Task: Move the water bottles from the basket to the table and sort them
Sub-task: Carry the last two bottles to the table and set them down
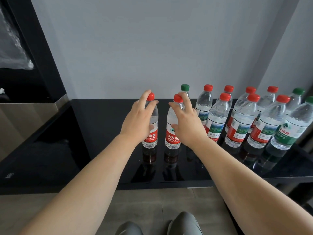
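Well, from my remote seat the biggest thing is the glossy black table (105, 133), its long side running left to right against the grey wall. Crowding the table's right half is a cluster of larger clear plastic water bottles (240, 122). All stand upright, long axes vertical and caps up, packed in rows. Most have red caps and red-and-white labels. A green-labelled bottle (291, 131) stands at the table's right end, and a green-capped bottle (185, 88) stands nearer the table's middle, by the wall. Every one is capped and holds clear water.

At the table's middle stand two small clear plastic bottles with red caps and red labels, side by side but apart, both upright with bases on the table. I see my left hand (138, 119) wrapped round the left small bottle (152, 133), fingers spread up its neck and thumb on its front. My right hand (186, 122) wraps the right small bottle (171, 138) likewise, thumb just above the label.
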The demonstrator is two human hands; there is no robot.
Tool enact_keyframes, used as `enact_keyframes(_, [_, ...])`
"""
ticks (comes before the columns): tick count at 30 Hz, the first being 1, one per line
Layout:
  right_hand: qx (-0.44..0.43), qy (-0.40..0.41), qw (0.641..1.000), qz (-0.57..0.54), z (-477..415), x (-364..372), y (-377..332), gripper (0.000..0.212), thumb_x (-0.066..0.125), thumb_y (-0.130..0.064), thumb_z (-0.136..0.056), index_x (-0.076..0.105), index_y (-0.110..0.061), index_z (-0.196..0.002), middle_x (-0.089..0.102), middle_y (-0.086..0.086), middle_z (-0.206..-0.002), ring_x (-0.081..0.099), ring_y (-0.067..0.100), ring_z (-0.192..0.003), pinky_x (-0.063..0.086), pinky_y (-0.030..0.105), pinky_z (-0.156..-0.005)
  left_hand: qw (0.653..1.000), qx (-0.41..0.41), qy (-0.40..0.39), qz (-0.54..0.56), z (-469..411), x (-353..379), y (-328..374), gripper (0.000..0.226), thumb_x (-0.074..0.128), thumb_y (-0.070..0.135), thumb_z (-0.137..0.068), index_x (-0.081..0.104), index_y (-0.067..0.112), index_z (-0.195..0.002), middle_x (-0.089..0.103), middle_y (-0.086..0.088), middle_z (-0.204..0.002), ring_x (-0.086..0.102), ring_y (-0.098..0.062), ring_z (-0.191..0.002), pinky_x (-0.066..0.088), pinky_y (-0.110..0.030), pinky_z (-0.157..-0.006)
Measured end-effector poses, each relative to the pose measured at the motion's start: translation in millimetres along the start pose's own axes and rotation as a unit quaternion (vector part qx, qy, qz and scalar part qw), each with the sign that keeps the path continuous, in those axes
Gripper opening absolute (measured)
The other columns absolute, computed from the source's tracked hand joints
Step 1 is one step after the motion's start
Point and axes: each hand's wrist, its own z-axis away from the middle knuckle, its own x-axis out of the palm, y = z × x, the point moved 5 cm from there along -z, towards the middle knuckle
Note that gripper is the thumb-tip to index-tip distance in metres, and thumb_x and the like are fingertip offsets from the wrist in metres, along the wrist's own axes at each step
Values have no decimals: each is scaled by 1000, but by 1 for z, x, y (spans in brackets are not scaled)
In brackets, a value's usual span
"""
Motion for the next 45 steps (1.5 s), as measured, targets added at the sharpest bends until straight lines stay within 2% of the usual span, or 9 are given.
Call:
enact_keyframes(4, [-4,-2,1000,-13,-5,7,-7,84,79,-6,-85,37,-27,-154,-2,-8,-167,43,41,-137,51,45,-102,1000,1,1,25,3,1,1,84,87,7,-76,43,18,-147,5,2,-170,53,-26,-126,54,-37,-97])
enact_keyframes(10, [-17,6,1000,-20,-15,20,-25,81,80,-6,-84,38,-26,-150,0,-9,-166,50,37,-128,57,45,-93,999,6,-2,38,3,-1,-8,79,84,10,-81,41,17,-148,-2,4,-171,52,-24,-127,55,-36,-94])
enact_keyframes(15, [-20,-1,999,-25,-25,31,-39,82,79,-5,-83,37,-28,-150,0,-11,-165,50,36,-126,57,45,-92,999,7,-6,35,5,-5,-28,80,83,7,-81,41,16,-149,-4,5,-170,51,-25,-128,58,-40,-92])
enact_keyframes(21, [-20,-3,999,-28,-40,47,-68,79,78,-6,-84,39,-30,-148,0,-13,-165,50,33,-120,57,43,-86,1000,5,-4,23,11,-14,-61,78,82,6,-82,42,16,-148,-5,4,-170,49,-25,-129,58,-40,-91])
enact_keyframes(29, [-35,-20,998,-48,-67,77,-117,80,78,-5,-85,39,-28,-151,-1,-14,-165,49,35,-124,52,39,-91,1000,-12,-9,-1,15,-28,-120,78,77,-4,-81,41,16,-148,-8,4,-170,50,-26,-131,57,-38,-92])
enact_keyframes(32, [-41,-23,998,-51,-79,90,-136,81,78,-5,-86,38,-27,-152,-1,-13,-165,49,35,-126,54,40,-92,1000,-20,-14,-16,15,-33,-143,80,78,-6,-79,42,16,-147,-9,4,-170,56,-25,-125,57,-33,-84])
enact_keyframes(38, [-52,-26,997,-56,-101,116,-171,82,77,-5,-87,35,-25,-154,-2,-11,-165,48,34,-126,55,41,-92,998,-38,-17,-54,12,-40,-189,83,78,-8,-74,42,16,-145,-7,0,-170,64,-24,-103,56,-31,-69])
enact_keyframes(41, [-59,-40,995,-63,-115,128,-187,84,74,1,-85,35,-26,-154,-3,-13,-165,47,35,-128,56,41,-91,997,-41,-7,-71,10,-43,-211,82,80,-6,-75,43,15,-145,-3,-2,-169,63,-26,-107,55,-30,-71])
enact_keyframes(45, [-92,-58,991,-72,-131,139,-207,86,68,8,-80,37,-25,-152,-2,-13,-166,47,36,-128,58,44,-87,997,-43,8,-70,6,-46,-237,77,81,-4,-75,46,15,-141,6,-1,-166,58,-28,-110,57,-36,-72])
